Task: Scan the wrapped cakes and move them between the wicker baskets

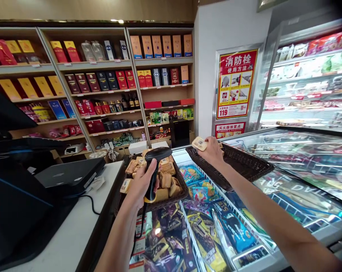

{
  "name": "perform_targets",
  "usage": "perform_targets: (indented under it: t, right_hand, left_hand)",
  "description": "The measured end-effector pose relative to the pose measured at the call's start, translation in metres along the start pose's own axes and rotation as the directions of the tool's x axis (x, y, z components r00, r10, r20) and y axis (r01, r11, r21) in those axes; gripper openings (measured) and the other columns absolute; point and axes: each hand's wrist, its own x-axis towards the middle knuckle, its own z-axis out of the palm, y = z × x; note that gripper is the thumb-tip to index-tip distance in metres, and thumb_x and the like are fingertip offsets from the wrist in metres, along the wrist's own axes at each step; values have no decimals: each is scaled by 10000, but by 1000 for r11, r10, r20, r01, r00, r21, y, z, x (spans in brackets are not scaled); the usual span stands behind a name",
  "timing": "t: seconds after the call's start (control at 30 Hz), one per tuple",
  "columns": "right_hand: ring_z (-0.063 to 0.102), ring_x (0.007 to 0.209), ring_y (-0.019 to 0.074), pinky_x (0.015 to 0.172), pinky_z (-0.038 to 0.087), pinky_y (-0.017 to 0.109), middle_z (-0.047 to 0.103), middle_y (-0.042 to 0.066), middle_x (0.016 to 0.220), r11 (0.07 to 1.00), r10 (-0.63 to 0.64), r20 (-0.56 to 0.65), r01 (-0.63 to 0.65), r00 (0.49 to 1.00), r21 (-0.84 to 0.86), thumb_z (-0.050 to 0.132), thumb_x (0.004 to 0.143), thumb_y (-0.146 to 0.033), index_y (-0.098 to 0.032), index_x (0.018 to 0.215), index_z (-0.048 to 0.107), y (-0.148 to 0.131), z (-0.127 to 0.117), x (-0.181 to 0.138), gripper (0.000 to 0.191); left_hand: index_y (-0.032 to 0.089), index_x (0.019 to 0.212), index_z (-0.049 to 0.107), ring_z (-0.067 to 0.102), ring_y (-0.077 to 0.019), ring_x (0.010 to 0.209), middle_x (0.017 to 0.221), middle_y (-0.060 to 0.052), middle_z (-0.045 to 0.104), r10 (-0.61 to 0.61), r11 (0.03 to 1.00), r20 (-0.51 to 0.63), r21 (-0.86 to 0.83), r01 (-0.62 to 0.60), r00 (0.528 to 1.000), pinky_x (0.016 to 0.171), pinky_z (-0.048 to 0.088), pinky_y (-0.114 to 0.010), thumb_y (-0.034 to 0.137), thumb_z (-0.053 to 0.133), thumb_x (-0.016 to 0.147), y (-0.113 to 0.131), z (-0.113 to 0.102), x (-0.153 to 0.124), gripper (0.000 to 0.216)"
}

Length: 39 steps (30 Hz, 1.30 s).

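Observation:
My left hand (pixel 141 185) is closed around the handle of a black barcode scanner (pixel 156 158), its head pointing right, held over a dark wicker basket (pixel 182 190) filled with several small tan wrapped snack packets (pixel 167 177). My right hand (pixel 212 151) pinches one small tan packet (pixel 199 143) with a printed code on it, held up over a second, nearly bare wicker basket (pixel 244 164). Both baskets rest on the glass lid of a chest freezer (pixel 273 196).
A white counter (pixel 74 230) at left carries a black till screen (pixel 9 196) and a flat black device (pixel 70 173). Shelves of boxed bottles (pixel 103 81) fill the back wall. A red fire-hydrant poster (pixel 235 85) hangs beside an open chiller (pixel 309 75). Ice-cream wrappers (pixel 205 226) lie under the freezer glass.

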Motion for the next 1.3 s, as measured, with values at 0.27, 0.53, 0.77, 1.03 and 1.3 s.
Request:
perform_targets:
  t: [0.27,0.53,0.77,1.03,1.3]
  right_hand:
    - [570,978,276,769,499,377,533,75,1053,931,-189,-109,213,976,295,692,730,-351,-244,1076,402,-104,-36,-50,464]
    - [562,1044,308,792,490,384,549,96,1068,949,-142,0,136,990,285,665,765,-340,-259,1114,427,-103,-20,-69,430]
    - [577,1024,292,800,479,373,552,94,1094,945,-147,14,136,989,298,674,781,-357,-244,1106,438,-110,-10,-71,417]
    - [608,964,279,795,483,382,577,99,1124,949,-198,213,133,957,287,654,837,-450,-238,1073,495,-162,40,-48,355]
    - [593,1080,294,925,476,422,567,130,1195,930,-280,288,184,916,318,603,886,-507,-204,1169,532,-163,72,-27,421]
  left_hand:
    - [226,843,499,459,-94,397,487,80,479,88,995,-6,39,-88,996,368,368,-169,702,618,805,7,-4,-10,493]
    - [205,841,552,457,-80,399,548,54,519,146,979,59,135,-153,988,381,343,-173,671,603,832,8,-10,-9,469]
    - [196,830,558,467,-85,385,543,39,547,83,987,8,136,-84,996,371,353,-179,702,648,776,15,-20,-11,516]
    - [195,836,538,453,-89,361,456,42,520,71,996,-142,63,-63,987,354,333,-173,741,613,781,17,-39,-5,553]
    - [204,869,529,448,-86,341,480,64,524,73,997,-165,-18,-77,984,350,338,-186,770,652,708,8,5,-6,601]
